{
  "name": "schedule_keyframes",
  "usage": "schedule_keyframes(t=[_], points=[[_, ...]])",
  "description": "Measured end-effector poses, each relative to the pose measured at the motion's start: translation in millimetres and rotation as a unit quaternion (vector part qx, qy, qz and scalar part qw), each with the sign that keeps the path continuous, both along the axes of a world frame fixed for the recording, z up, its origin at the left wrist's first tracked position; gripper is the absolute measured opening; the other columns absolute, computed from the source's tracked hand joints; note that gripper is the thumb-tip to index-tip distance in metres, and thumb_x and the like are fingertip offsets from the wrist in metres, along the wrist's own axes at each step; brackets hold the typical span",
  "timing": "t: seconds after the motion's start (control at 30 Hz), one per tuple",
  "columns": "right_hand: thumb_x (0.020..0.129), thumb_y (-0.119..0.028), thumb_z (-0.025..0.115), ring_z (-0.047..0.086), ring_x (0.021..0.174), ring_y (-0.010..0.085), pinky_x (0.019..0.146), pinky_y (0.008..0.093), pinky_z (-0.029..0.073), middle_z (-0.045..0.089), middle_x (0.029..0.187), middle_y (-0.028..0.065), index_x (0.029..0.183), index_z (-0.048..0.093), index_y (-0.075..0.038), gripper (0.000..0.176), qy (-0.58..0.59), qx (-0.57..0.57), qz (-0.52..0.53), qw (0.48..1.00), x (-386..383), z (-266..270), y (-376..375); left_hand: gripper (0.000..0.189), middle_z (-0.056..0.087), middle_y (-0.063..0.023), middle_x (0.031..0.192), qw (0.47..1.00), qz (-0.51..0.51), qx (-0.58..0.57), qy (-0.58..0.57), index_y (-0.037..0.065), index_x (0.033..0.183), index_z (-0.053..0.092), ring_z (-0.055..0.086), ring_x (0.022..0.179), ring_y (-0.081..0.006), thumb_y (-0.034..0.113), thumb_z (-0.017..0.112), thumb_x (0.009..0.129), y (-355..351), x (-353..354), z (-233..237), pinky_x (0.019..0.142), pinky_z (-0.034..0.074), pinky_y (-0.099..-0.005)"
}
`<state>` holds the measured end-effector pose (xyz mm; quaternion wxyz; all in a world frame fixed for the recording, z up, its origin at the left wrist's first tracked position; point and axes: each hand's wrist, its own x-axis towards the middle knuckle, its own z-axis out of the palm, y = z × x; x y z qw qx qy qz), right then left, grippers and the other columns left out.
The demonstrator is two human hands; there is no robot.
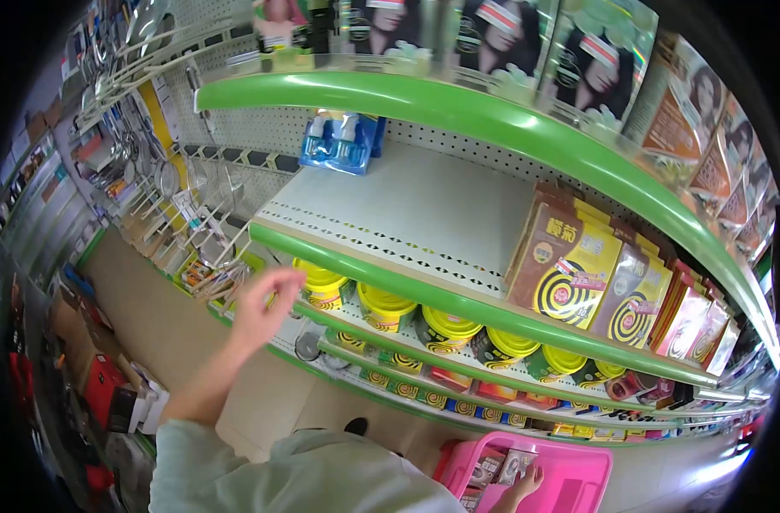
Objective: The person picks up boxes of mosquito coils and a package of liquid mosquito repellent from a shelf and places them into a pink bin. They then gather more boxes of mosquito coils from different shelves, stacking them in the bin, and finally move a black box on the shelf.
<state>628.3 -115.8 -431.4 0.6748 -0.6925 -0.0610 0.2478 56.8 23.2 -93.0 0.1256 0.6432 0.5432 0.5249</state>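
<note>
A: Fig., L side: what does the L hand (266, 303) hold?
B: Nothing visible; fingers loosely bent, released, just below the front-L corner of the grey-white metal shelf (424, 205) w/ green front edge (390, 280). The nearest round yellow-lidded plastic tub (324, 286) sits one level down, immediately R of the fingers; contact can't be told.
A: And the R hand (529, 480)?
B: Inside the pink plastic basket (591, 448), fingers at a small grey-and-white printed box (516, 466). Clenched on it or merely resting, can't tell.
A: Box position rel. to grip?
B: Just L of the fingers, nr. the basket's far-L corner; pink basket floor shows R of the hand.
A: Edges & room, upper level?
B: Blue-and-clear blister pack (334, 145) nr. the back-L corner; upright yellow-and-brown cardboard boxes w/ spiral print (570, 265) toward the R end. Room for moving spans the mid-surface between them, back panel to green edge.
</note>
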Motion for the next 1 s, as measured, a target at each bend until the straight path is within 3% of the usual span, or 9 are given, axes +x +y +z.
schedule_keyframes(t=[0.1, 0.17, 0.2, 0.33, 0.53, 0.6, 0.8, 0.93, 1.0], points=[[0.078, -0.011, 0.055, 0.050, 0.097, 0.0164, 0.077, 0.0338, 0.041, 0.052, 0.109, 0.0050, 0.113, 0.047, -0.006, 0.037, -0.029, 0.018, 0.019, 0.999, -67, 98, 28, 0.018, 0.061, -0.0050, 0.096, 0.996, -0.012, 0.077, -0.040, 0.006, 0.101, 0.058, 0.056, 0.086, -0.0096, 0.010, 0.055, 0.083, 50, -23, 39, 0.069, 0.043, -0.0219], [0.079, -0.012, 0.055, 0.050, 0.097, 0.0160, 0.080, 0.0340, 0.041, 0.052, 0.109, 0.0052, 0.113, 0.047, -0.005, 0.035, -0.062, 0.030, 0.028, 0.997, -96, 130, 38, 0.020, 0.057, -0.0078, 0.102, 0.994, -0.012, 0.062, -0.087, 0.000, 0.104, 0.054, 0.054, 0.095, -0.0135, 0.006, 0.050, 0.085, 82, -39, 58, 0.085, 0.040, -0.0256], [0.081, -0.012, 0.053, 0.049, 0.099, 0.0163, 0.084, 0.0338, 0.038, 0.052, 0.109, 0.0064, 0.112, 0.048, -0.004, 0.033, -0.070, 0.049, 0.052, 0.995, -107, 142, 42, 0.021, 0.058, -0.0070, 0.101, 0.993, -0.001, 0.085, -0.088, 0.002, 0.104, 0.055, 0.055, 0.093, -0.0131, 0.010, 0.051, 0.085, 103, -53, 60, 0.081, 0.042, -0.0251], [0.084, -0.012, 0.051, 0.048, 0.101, 0.0173, 0.089, 0.0341, 0.036, 0.052, 0.107, 0.0074, 0.111, 0.049, -0.003, 0.028, -0.110, 0.090, 0.060, 0.988, -138, 172, 49, 0.028, 0.058, -0.0071, 0.103, 0.993, 0.050, 0.094, -0.056, 0.004, 0.108, 0.053, 0.055, 0.093, -0.0157, 0.017, 0.054, 0.084, 176, -102, 65, 0.079, 0.043, -0.0268], [0.082, -0.014, 0.054, 0.050, 0.099, 0.0147, 0.086, 0.0326, 0.037, 0.055, 0.104, 0.0042, 0.104, 0.054, -0.005, 0.024, -0.105, 0.101, 0.037, 0.989, -159, 182, 38, 0.053, 0.051, -0.0121, 0.113, 0.985, 0.124, -0.075, -0.089, 0.005, 0.116, 0.047, 0.050, 0.102, -0.0208, 0.040, 0.056, 0.077, 260, -143, 74, 0.084, 0.040, -0.0340], [0.081, -0.013, 0.054, 0.050, 0.097, 0.0139, 0.084, 0.0316, 0.038, 0.055, 0.103, 0.0035, 0.103, 0.054, -0.005, 0.023, -0.096, 0.091, 0.020, 0.991, -164, 181, 33, 0.065, 0.046, -0.0123, 0.116, 0.971, 0.063, -0.123, -0.196, 0.007, 0.121, 0.042, 0.045, 0.104, -0.0220, 0.050, 0.056, 0.074, 277, -142, 77, 0.083, 0.039, -0.0390], [0.082, -0.011, 0.051, 0.051, 0.090, 0.0147, 0.079, 0.0292, 0.041, 0.055, 0.097, 0.0046, 0.096, 0.055, -0.003, 0.016, -0.077, 0.089, -0.007, 0.993, -175, 177, 25, 0.074, 0.045, -0.0074, 0.111, 0.939, -0.038, -0.164, -0.301, 0.011, 0.124, 0.037, 0.044, 0.101, -0.0221, 0.057, 0.058, 0.070, 305, -132, 81, 0.082, 0.038, -0.0433], [0.082, -0.009, 0.051, 0.051, 0.089, 0.0136, 0.078, 0.0287, 0.041, 0.056, 0.097, 0.0040, 0.097, 0.055, -0.002, 0.016, -0.082, 0.107, -0.011, 0.991, -180, 181, 18, 0.060, 0.050, -0.0088, 0.110, 0.907, -0.190, -0.163, -0.338, 0.010, 0.120, 0.042, 0.054, 0.092, -0.0200, 0.044, 0.061, 0.075, 319, -132, 77, 0.075, 0.047, -0.0370], [0.082, -0.009, 0.052, 0.052, 0.089, 0.0131, 0.078, 0.0277, 0.041, 0.056, 0.097, 0.0038, 0.097, 0.056, -0.003, 0.017, -0.088, 0.092, -0.015, 0.992, -182, 182, 14, 0.053, 0.054, -0.0107, 0.107, 0.899, -0.182, -0.157, -0.365, 0.007, 0.117, 0.044, 0.057, 0.087, -0.0189, 0.037, 0.062, 0.076, 330, -134, 71, 0.070, 0.050, -0.0327]])
